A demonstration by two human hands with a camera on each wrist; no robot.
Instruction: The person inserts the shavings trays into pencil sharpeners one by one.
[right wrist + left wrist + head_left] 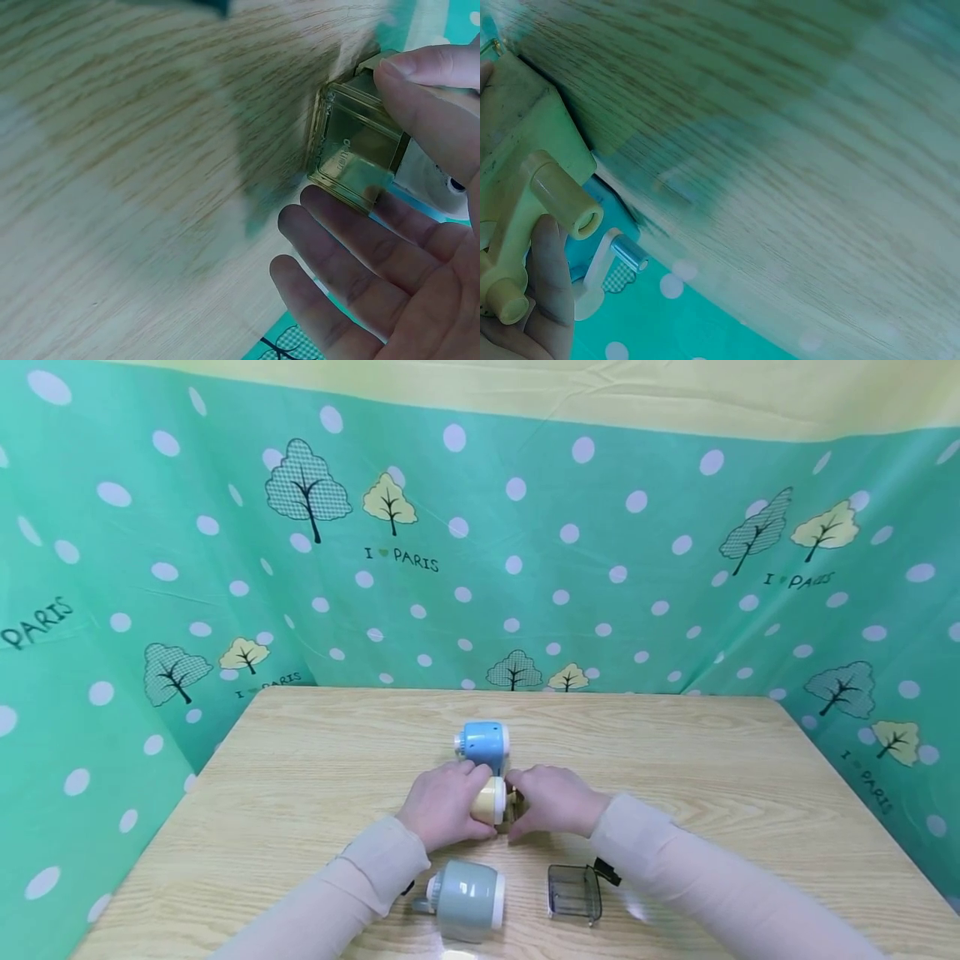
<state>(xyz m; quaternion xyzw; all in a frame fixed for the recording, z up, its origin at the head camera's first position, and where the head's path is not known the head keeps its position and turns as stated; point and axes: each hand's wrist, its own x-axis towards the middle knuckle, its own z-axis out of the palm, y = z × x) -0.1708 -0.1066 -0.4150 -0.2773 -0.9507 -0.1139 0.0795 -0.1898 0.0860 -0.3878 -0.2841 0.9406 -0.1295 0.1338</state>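
Note:
A pale yellow crank pencil sharpener (pixel 487 802) is on the table, gripped round its body by my left hand (pixel 444 806). Its crank handle (pixel 559 195) points toward the left wrist camera, with fingers behind it. At the other end, a see-through amber shavings drawer (pixel 356 150) sits between the thumb and forefinger of my right hand (pixel 558 802), which pinch its sides. The other right fingers are spread loosely below it. How far the drawer sits inside the body cannot be told.
Just behind the hands stands a blue sharpener (pixel 483 742). A grey-green sharpener (pixel 468 897) is near the front, between the forearms. To its right lies a separate smoky clear drawer (pixel 573 893), close to the right sleeve. A green patterned curtain (pixel 517 568) surrounds the wooden table (pixel 337 727).

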